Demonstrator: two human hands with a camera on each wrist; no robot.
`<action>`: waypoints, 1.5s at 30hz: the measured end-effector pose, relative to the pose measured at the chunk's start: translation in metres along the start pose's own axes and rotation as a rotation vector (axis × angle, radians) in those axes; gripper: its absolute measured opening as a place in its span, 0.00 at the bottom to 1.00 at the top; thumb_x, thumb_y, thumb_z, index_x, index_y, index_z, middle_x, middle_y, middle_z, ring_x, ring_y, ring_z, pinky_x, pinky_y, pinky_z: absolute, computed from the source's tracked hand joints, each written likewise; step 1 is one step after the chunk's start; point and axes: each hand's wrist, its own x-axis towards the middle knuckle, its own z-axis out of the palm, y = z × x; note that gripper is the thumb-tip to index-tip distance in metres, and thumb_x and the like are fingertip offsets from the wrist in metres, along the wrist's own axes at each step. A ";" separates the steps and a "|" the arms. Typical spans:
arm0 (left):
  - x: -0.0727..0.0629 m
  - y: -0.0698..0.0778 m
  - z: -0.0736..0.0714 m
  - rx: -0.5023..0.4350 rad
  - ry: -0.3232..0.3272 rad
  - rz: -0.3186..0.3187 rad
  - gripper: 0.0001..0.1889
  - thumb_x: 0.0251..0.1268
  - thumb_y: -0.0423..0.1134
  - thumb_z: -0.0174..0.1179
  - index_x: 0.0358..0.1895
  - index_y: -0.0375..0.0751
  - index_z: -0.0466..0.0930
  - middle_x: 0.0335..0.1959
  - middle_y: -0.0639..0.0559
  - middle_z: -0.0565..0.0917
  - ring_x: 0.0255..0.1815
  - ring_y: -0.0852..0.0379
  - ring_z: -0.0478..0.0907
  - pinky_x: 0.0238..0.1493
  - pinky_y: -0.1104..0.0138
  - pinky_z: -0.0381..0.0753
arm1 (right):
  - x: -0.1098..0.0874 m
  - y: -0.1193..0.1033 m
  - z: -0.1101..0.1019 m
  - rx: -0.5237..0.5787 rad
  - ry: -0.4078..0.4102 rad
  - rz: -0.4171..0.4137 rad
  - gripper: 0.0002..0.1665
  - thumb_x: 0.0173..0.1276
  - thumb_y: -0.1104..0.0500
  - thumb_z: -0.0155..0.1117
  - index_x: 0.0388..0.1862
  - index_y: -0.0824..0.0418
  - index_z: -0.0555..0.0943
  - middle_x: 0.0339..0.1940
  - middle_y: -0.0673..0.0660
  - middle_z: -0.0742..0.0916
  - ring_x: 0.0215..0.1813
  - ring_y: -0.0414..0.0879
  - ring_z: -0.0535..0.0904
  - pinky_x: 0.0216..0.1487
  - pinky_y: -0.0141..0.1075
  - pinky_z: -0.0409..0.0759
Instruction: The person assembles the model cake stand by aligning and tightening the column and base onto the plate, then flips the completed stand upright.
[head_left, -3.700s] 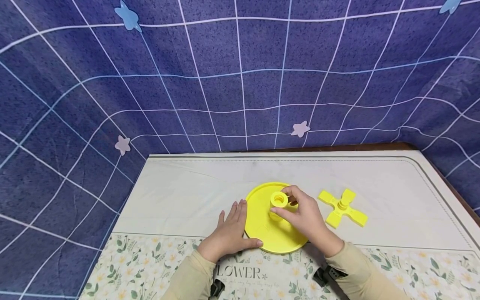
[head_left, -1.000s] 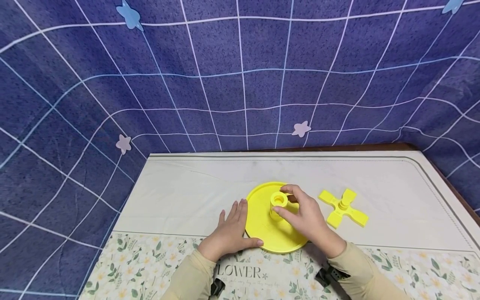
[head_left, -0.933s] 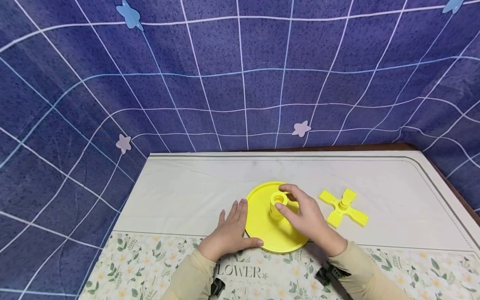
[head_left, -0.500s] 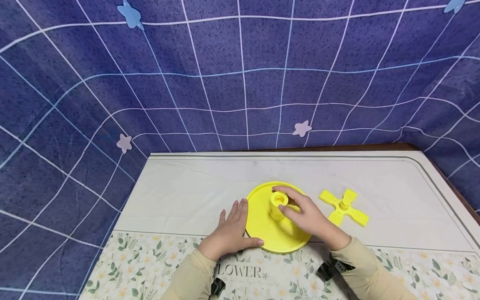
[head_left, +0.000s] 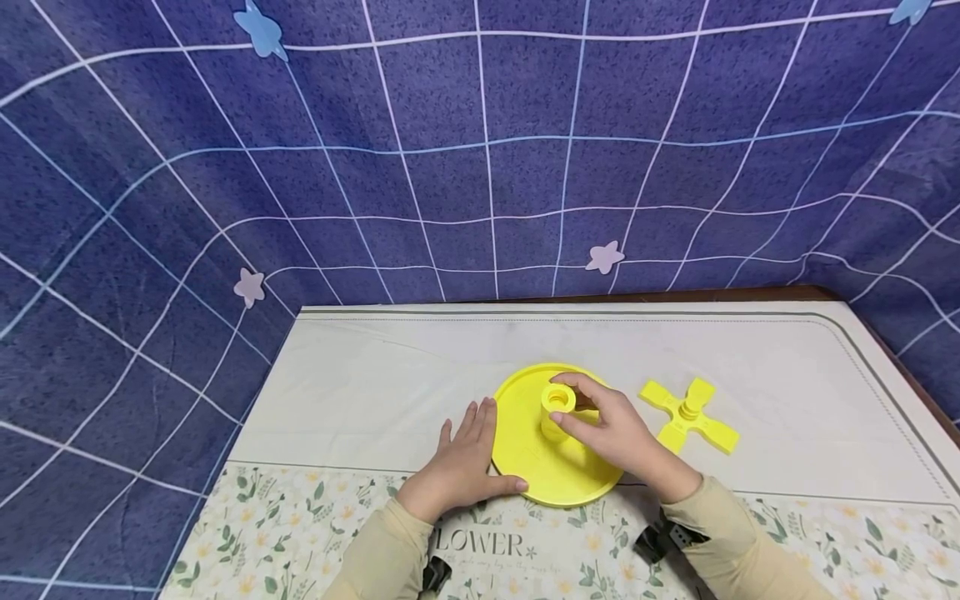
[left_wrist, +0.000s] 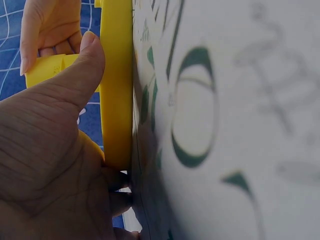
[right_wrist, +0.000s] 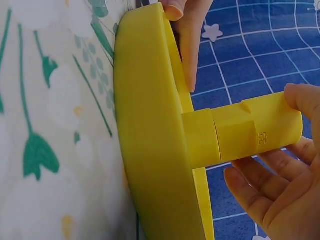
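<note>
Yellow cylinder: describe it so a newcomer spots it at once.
On the table, find the round, rimmed yellow tray, with the left hand at its edge. The yellow cylinder stands upright near its middle, right hand gripping its upper end. Unlike the low four-armed yellow cross to the right, it is tall, with a round hole in its top.

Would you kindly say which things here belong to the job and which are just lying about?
Belonging to the job:
yellow cylinder, in the right hand
yellow tray, touched by the left hand
yellow cross, probably, though not held

Just around:
tablecloth
blue curtain
</note>
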 end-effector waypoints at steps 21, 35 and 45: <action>0.001 -0.002 0.002 0.002 -0.001 0.000 0.63 0.55 0.71 0.59 0.78 0.33 0.33 0.79 0.40 0.39 0.79 0.43 0.34 0.72 0.39 0.35 | -0.002 -0.003 0.008 -0.096 0.117 0.056 0.26 0.61 0.55 0.74 0.57 0.57 0.77 0.45 0.50 0.86 0.45 0.47 0.84 0.48 0.43 0.82; 0.002 -0.002 0.002 0.011 0.002 0.002 0.63 0.55 0.72 0.58 0.78 0.33 0.33 0.79 0.40 0.38 0.79 0.43 0.34 0.72 0.40 0.35 | -0.004 -0.009 0.015 -0.224 0.221 0.065 0.26 0.57 0.52 0.77 0.51 0.54 0.77 0.44 0.55 0.86 0.42 0.48 0.83 0.44 0.45 0.82; 0.002 -0.002 0.002 0.008 0.010 0.002 0.63 0.54 0.72 0.59 0.78 0.33 0.34 0.79 0.40 0.39 0.79 0.42 0.34 0.72 0.39 0.36 | -0.005 -0.007 0.013 -0.213 0.209 0.027 0.28 0.57 0.52 0.77 0.54 0.57 0.76 0.47 0.55 0.86 0.44 0.48 0.83 0.45 0.45 0.82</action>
